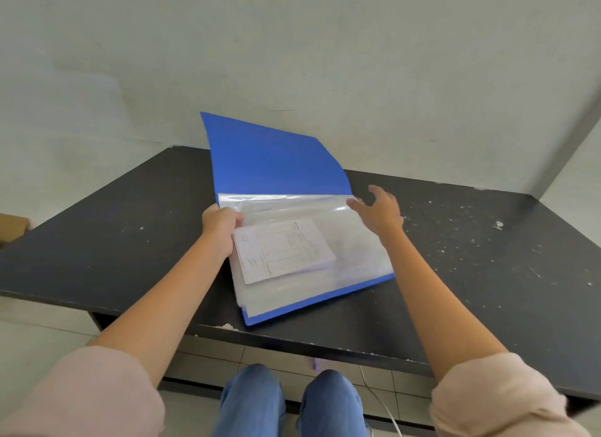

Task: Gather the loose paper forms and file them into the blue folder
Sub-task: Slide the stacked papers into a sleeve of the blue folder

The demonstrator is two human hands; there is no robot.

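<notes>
Forms (283,249) in folder (273,157) on table (97,241)

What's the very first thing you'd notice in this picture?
The bright blue plastic folder lying open in the middle of the dark table, its cover standing up. A white printed paper form lies among its clear plastic sleeves, with the left hand and right hand at either side.

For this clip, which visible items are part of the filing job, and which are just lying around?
Part of the job:
blue folder, open on the black table
clear sleeves
paper forms in the sleeves
left hand, gripping the sleeves' left edge
right hand, open at the top sleeve's corner

Lying about:
cardboard box, far left
white cable on the floor
</notes>
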